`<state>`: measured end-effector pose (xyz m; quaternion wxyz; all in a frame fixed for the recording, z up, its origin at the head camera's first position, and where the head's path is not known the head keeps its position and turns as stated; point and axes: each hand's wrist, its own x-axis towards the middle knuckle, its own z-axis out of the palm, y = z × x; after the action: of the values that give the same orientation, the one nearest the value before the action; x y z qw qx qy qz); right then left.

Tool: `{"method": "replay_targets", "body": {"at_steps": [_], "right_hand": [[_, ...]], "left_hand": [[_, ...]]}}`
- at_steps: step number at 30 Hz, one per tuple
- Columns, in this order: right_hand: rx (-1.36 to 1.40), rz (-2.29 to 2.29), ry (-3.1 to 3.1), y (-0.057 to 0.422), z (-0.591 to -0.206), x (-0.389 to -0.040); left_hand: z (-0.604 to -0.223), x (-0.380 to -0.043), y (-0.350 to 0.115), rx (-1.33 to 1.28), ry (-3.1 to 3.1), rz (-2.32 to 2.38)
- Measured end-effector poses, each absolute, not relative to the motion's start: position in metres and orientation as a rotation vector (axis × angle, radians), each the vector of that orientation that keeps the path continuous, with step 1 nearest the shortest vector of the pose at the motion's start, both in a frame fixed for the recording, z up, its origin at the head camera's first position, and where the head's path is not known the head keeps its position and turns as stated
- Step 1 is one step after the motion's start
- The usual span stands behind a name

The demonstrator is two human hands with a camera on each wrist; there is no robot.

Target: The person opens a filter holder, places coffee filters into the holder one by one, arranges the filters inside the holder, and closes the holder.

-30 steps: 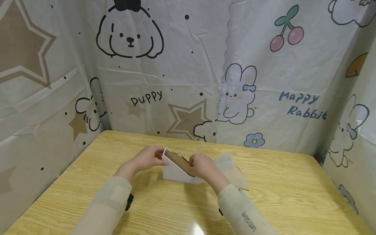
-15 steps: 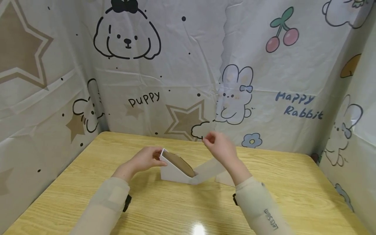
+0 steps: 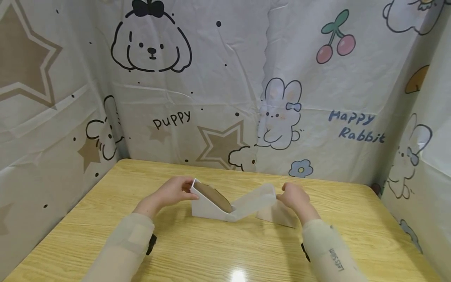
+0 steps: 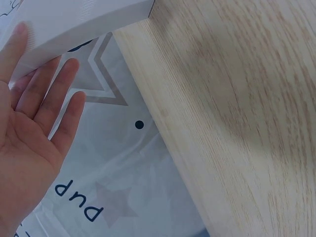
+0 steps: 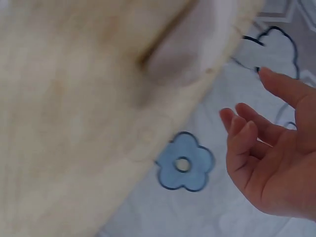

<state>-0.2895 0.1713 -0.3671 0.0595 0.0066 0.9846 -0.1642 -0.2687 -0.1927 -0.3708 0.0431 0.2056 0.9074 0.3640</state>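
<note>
1. White box (image 3: 206, 209) on the table (image 3: 197, 250), long axis roughly left to right, tall end at the left
2. Pale flap (image 3: 255, 200) slants up rightward from the low end — its free end just beside the right hand (image 3: 296, 197), the nearer one; contact, cannot tell
3. Left hand (image 3: 172, 192) pinches the tall end, thumb and fingers on opposite faces; right fingers loosely bent, thumb apart, holding nothing
4. Box open — brown piece (image 3: 213, 197) inside, anything deeper hidden
</note>
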Motion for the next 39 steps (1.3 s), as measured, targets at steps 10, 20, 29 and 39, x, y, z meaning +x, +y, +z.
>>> {"method": "replay_targets", "body": {"at_steps": [10,20,29,39], "right_hand": [[0.029,-0.461,2.926,0.194,-0.405,-0.291],[0.04,-0.557,2.951,0.197,-0.406,-0.291],[-0.049,-0.812,2.979,0.2,-0.392,-0.287],[-0.068,-0.909,2.989,0.212,-0.382,-0.285]], "left_hand": [[-0.371,-0.269,-0.191,0.606,2.778,1.111],[-0.371,-0.267,-0.191,0.624,2.772,1.137],[-0.372,-0.265,-0.191,0.609,2.811,1.123],[-0.366,-0.262,-0.195,0.532,2.828,1.243]]}}
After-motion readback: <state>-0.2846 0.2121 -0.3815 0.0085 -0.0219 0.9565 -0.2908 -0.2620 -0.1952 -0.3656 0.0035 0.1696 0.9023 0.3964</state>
